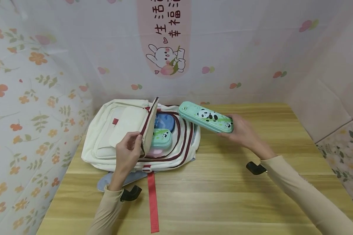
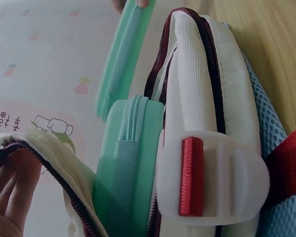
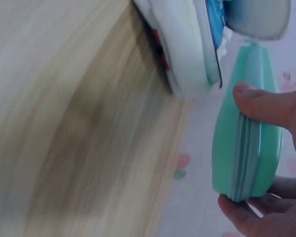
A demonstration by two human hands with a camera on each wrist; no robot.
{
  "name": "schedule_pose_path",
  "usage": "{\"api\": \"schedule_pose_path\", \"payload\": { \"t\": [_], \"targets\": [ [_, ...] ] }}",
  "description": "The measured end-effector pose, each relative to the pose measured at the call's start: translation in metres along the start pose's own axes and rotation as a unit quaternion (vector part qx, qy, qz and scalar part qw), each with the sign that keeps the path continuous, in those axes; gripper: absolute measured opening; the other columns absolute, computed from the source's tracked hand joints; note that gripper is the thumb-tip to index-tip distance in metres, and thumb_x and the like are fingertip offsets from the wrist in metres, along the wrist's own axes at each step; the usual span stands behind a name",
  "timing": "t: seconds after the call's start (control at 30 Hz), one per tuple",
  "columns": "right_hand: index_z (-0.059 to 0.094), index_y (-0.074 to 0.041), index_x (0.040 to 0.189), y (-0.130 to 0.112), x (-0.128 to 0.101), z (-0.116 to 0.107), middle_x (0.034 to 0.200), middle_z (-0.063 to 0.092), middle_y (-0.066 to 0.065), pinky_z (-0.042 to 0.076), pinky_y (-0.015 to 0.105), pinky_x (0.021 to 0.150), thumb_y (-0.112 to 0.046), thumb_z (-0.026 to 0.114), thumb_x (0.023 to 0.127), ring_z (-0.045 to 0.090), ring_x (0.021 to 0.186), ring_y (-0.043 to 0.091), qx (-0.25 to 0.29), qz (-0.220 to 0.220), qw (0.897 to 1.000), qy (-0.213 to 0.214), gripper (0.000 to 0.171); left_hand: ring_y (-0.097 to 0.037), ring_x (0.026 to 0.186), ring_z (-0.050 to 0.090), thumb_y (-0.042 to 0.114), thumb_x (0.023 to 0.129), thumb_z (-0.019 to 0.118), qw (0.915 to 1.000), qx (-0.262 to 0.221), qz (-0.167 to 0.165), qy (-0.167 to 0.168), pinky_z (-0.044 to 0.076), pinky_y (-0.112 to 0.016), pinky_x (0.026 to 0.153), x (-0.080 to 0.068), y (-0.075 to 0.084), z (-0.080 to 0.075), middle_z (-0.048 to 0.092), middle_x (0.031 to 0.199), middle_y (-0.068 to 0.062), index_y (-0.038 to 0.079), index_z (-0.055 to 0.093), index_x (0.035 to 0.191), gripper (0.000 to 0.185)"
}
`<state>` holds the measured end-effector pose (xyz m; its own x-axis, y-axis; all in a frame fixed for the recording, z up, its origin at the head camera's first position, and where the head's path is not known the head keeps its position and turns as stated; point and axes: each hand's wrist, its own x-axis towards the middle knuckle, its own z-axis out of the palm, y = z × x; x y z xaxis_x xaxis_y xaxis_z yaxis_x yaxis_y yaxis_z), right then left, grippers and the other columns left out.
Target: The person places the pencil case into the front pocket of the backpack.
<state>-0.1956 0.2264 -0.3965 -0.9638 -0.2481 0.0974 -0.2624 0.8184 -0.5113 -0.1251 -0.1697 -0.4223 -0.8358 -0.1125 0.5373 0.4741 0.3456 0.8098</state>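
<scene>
I had my right hand (image 1: 243, 130) wrapped around one end of a long green pencil case (image 1: 205, 117) with a panda printed on it, thumb on one side and fingers curled under the other, as the right wrist view (image 3: 246, 138) showed plainly. The case hung above the wooden table (image 1: 223, 192), tilted, its far end just beside the open mouth of the white backpack (image 1: 111, 130).

My left hand (image 1: 129, 150) pinched the edge of the backpack's front flap (image 1: 149, 127), lifting it upright so the main compartment gaped. The left wrist view showed my fingers (image 2: 10, 187) curled against that dark-red zipper edge.

Inside the compartment I saw a second, smaller green pouch (image 1: 161, 137) with a panda, standing on edge, with a blue container (image 1: 164, 122) behind it and something pink below it that I could not make out. From the left wrist view the pouch (image 2: 123, 168) stood between the lifted flap and the body of the bag.

A red strap (image 1: 153, 202) ran from the bottom of the backpack toward me across the table, and a bit of blue mesh padding (image 1: 106, 182) showed beneath the bag.
</scene>
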Motion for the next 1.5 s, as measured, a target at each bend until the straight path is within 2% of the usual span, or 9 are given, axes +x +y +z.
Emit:
{"api": "schedule_pose_path", "payload": {
  "t": [0.13, 0.23, 0.37, 0.57, 0.73, 0.9, 1.03, 1.23, 1.5],
  "targets": [
    [0.047, 0.012, 0.140, -0.012, 0.014, 0.013, 0.130, 0.058, 0.029, 0.049, 0.053, 0.093, -0.023, 0.090, 0.076, 0.059, 0.109, 0.039, -0.005, -0.037, 0.999, 0.000, 0.084, -0.006, 0.088, 0.072, 0.001, 0.099, 0.061, 0.9997, 0.020, -0.001, 0.013, 0.052, -0.008, 0.068, 0.003, 0.002, 0.000, 0.075, 0.097, -0.023, -0.006, 0.069, 0.106, 0.013],
    [0.047, 0.011, 0.140, -0.019, 0.023, 0.022, 0.131, 0.056, 0.030, 0.048, 0.054, 0.097, -0.023, 0.090, 0.076, 0.056, 0.113, 0.040, 0.001, -0.049, 0.999, -0.002, 0.084, -0.003, 0.093, 0.071, 0.001, 0.099, 0.059, 0.9995, 0.024, 0.002, 0.020, 0.053, -0.009, 0.073, 0.005, 0.002, 0.001, 0.075, 0.099, -0.024, -0.008, 0.067, 0.106, 0.014],
    [0.048, 0.003, 0.144, -0.027, 0.033, 0.030, 0.136, 0.048, 0.033, 0.046, 0.057, 0.100, -0.021, 0.090, 0.077, 0.048, 0.121, 0.043, 0.008, -0.045, 0.999, -0.012, 0.083, 0.006, 0.090, 0.067, 0.000, 0.100, 0.056, 0.9999, 0.010, 0.002, 0.013, 0.052, -0.008, 0.074, 0.006, 0.002, 0.003, 0.073, 0.098, -0.026, -0.010, 0.064, 0.108, 0.015],
    [0.048, -0.004, 0.148, -0.038, 0.051, 0.036, 0.139, 0.051, 0.033, 0.040, 0.061, 0.105, -0.015, 0.090, 0.076, 0.040, 0.128, 0.044, 0.025, -0.051, 0.998, -0.028, 0.084, 0.004, 0.082, 0.065, 0.001, 0.102, 0.053, 1.0000, -0.008, -0.004, 0.004, 0.051, -0.008, 0.067, 0.008, 0.001, 0.004, 0.071, 0.094, -0.028, -0.013, 0.059, 0.109, 0.017],
    [0.043, 0.006, 0.148, -0.044, 0.061, 0.037, 0.139, 0.051, 0.030, 0.039, 0.058, 0.108, -0.012, 0.092, 0.072, 0.049, 0.126, 0.044, 0.060, -0.030, 0.998, -0.016, 0.092, 0.001, 0.063, 0.053, 0.000, 0.102, 0.052, 0.9999, -0.014, 0.004, 0.001, 0.041, -0.010, 0.054, 0.012, 0.001, 0.006, 0.068, 0.084, -0.023, -0.012, 0.059, 0.109, 0.015],
    [0.046, 0.012, 0.143, -0.043, 0.068, 0.041, 0.136, 0.048, 0.033, 0.046, 0.050, 0.110, 0.002, 0.086, 0.074, 0.054, 0.128, 0.047, 0.136, -0.031, 0.990, -0.007, 0.080, -0.001, 0.060, 0.047, 0.000, 0.102, 0.052, 0.9997, -0.024, -0.001, -0.001, 0.037, -0.012, 0.051, 0.015, 0.002, 0.007, 0.066, 0.082, -0.021, -0.012, 0.059, 0.109, 0.015],
    [0.046, 0.014, 0.142, -0.041, 0.071, 0.045, 0.138, 0.047, 0.033, 0.046, 0.049, 0.109, 0.010, 0.079, 0.078, 0.052, 0.131, 0.048, 0.189, -0.048, 0.981, -0.019, 0.073, -0.001, 0.058, 0.042, 0.000, 0.103, 0.051, 0.9994, -0.033, 0.001, -0.014, 0.034, -0.014, 0.050, 0.015, 0.001, 0.007, 0.062, 0.079, -0.018, -0.011, 0.059, 0.109, 0.015],
    [0.042, 0.019, 0.142, -0.045, 0.073, 0.054, 0.143, 0.044, 0.036, 0.046, 0.051, 0.108, 0.006, 0.076, 0.083, 0.052, 0.131, 0.049, 0.180, -0.064, 0.981, -0.037, 0.070, -0.001, 0.057, 0.040, -0.002, 0.103, 0.051, 0.9989, -0.040, 0.011, -0.023, 0.033, -0.014, 0.050, 0.017, 0.001, 0.009, 0.060, 0.075, -0.017, -0.012, 0.058, 0.110, 0.014],
    [0.044, 0.015, 0.144, -0.058, 0.079, 0.063, 0.144, 0.047, 0.033, 0.048, 0.047, 0.107, 0.000, 0.079, 0.084, 0.054, 0.131, 0.046, 0.166, -0.052, 0.984, -0.045, 0.072, 0.000, 0.055, 0.038, -0.005, 0.101, 0.051, 0.9980, -0.046, 0.029, -0.032, 0.032, -0.014, 0.048, 0.019, -0.001, 0.012, 0.055, 0.070, -0.013, -0.012, 0.059, 0.107, 0.012]
  ]
}}
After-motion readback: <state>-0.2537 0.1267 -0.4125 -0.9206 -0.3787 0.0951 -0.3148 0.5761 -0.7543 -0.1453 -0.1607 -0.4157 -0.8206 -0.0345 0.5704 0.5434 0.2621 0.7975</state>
